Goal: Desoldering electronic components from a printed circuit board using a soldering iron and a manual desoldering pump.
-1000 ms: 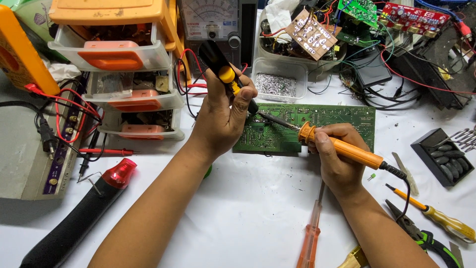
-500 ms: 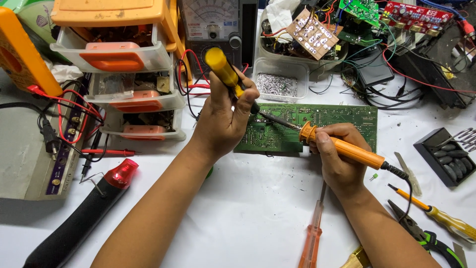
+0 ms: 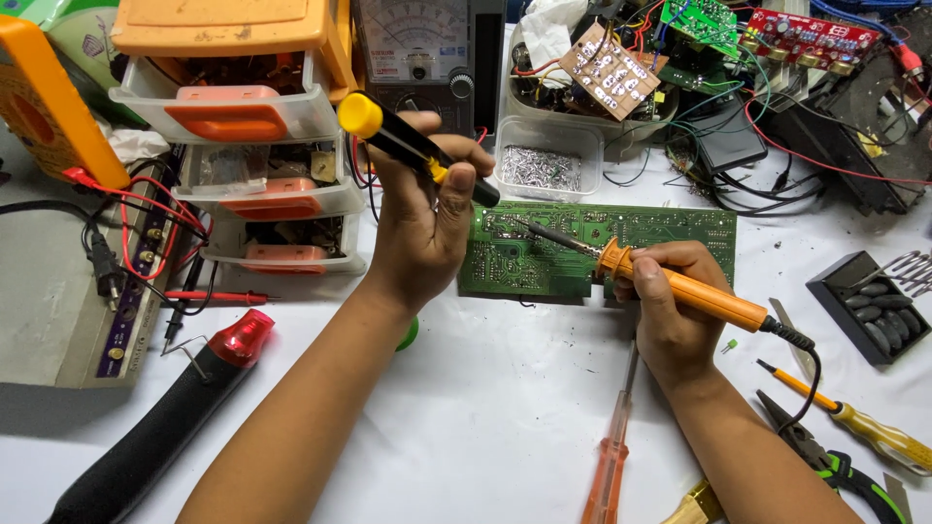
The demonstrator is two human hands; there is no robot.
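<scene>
Orange soldering iron (image 3: 680, 286) slants upper-left, tip toward green circuit board (image 3: 602, 247).

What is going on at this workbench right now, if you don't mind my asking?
A person is working on a green rectangular circuit board lying flat on the white table. The right hand holds an orange-handled soldering iron with its tip on the board. The left hand grips a black and yellow plunger-style desoldering pump, raised above the board's left end. An orange screwdriver lies unused near the right wrist.
</scene>
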